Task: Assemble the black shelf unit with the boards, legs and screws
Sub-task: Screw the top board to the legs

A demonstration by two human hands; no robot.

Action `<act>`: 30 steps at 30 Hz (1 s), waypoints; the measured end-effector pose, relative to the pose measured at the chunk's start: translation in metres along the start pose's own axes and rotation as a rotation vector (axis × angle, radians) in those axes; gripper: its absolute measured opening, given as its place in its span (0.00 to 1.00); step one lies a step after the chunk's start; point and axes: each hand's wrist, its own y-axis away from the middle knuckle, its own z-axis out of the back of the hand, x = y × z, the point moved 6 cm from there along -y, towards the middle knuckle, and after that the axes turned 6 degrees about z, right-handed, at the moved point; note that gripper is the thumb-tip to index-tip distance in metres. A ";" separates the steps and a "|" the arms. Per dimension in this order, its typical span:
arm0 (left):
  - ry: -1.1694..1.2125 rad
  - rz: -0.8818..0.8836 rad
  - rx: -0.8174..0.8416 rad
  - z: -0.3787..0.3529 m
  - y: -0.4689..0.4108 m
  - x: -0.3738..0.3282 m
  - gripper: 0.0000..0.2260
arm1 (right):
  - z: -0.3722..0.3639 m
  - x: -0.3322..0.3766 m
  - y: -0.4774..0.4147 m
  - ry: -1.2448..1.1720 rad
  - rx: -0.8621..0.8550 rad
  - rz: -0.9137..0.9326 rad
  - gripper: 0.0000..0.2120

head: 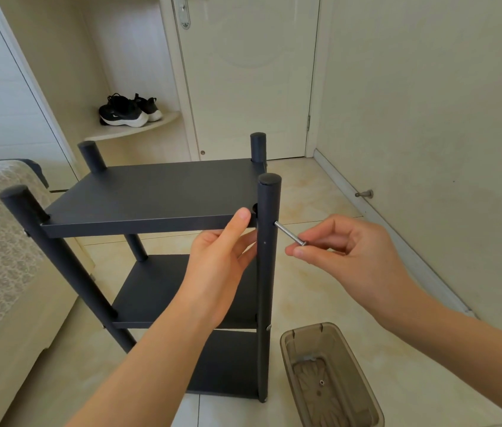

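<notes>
A black shelf unit stands upright on the tiled floor, with a top board (157,192), a middle board (151,291) and a lowest board (225,365) between four round legs. My left hand (222,260) grips the top board's front right corner, thumb on top and fingers beneath, next to the near right leg (266,272). My right hand (345,248) pinches the head of a long silver screw (289,233). The screw's tip sits in a hole in that leg's right side, level with the top board.
A translucent brown plastic tray (329,377) lies on the floor at the lower right, with a small part inside. A bed (0,257) stands close on the left. A door, a doorstop (365,194) and a corner shelf with black shoes (129,110) lie beyond.
</notes>
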 end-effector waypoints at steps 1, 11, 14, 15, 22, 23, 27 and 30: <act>-0.003 -0.006 0.003 0.000 0.000 0.000 0.17 | 0.001 0.001 -0.001 -0.013 -0.005 0.001 0.06; -0.014 -0.062 -0.010 -0.002 0.005 -0.003 0.18 | -0.007 0.005 -0.012 0.066 0.010 0.082 0.06; -0.035 -0.077 -0.018 0.000 0.003 -0.005 0.18 | -0.008 0.006 -0.013 0.100 0.007 0.104 0.06; -0.049 -0.077 -0.017 0.000 0.003 -0.005 0.18 | -0.009 0.007 -0.012 0.112 0.006 0.114 0.06; -0.107 -0.077 -0.008 0.001 0.002 -0.003 0.19 | -0.010 0.010 -0.013 0.149 -0.002 0.139 0.05; -0.119 -0.077 -0.003 0.000 0.002 -0.002 0.19 | -0.011 0.010 -0.014 0.155 0.006 0.140 0.05; -0.130 -0.080 -0.005 0.002 0.002 -0.001 0.19 | -0.013 0.011 -0.018 0.158 0.033 0.153 0.05; -0.114 -0.082 -0.017 0.003 0.001 -0.002 0.18 | -0.014 0.014 -0.019 0.172 0.038 0.176 0.05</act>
